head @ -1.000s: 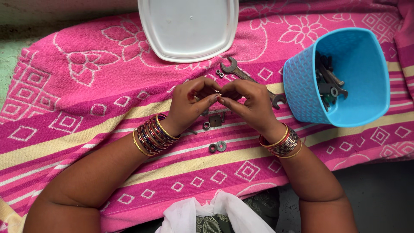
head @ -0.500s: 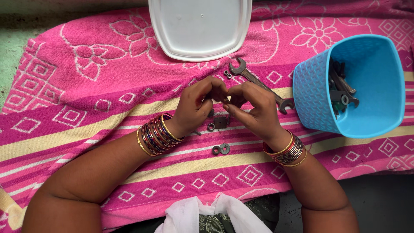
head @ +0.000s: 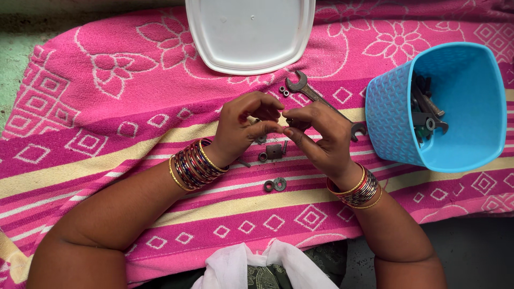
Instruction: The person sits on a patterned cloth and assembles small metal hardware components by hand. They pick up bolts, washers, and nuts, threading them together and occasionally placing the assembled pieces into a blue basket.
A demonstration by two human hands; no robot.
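Observation:
My left hand [head: 242, 127] and my right hand [head: 320, 138] meet fingertip to fingertip above a pink patterned towel [head: 107, 107]. Both pinch a small dark metal part between them; the fingers hide most of it. Just under the hands lie a small square metal plate [head: 273, 152] and a ring washer [head: 262, 157]. Two more washers [head: 274, 185] lie side by side nearer to me. An open-ended wrench [head: 316, 96] lies behind the right hand, partly covered by it, with two tiny nuts [head: 282, 91] beside its upper jaw.
A blue plastic basket [head: 393, 107] stands at the right and holds several dark tools [head: 426, 113]. A white square plastic lid [head: 250, 32] lies at the top centre. White cloth [head: 257, 265] lies on my lap at the bottom edge.
The view has shifted slightly. My fingertips have worked against each other on the small part, and the right index finger now points more to the left; the hands stay in the same place.

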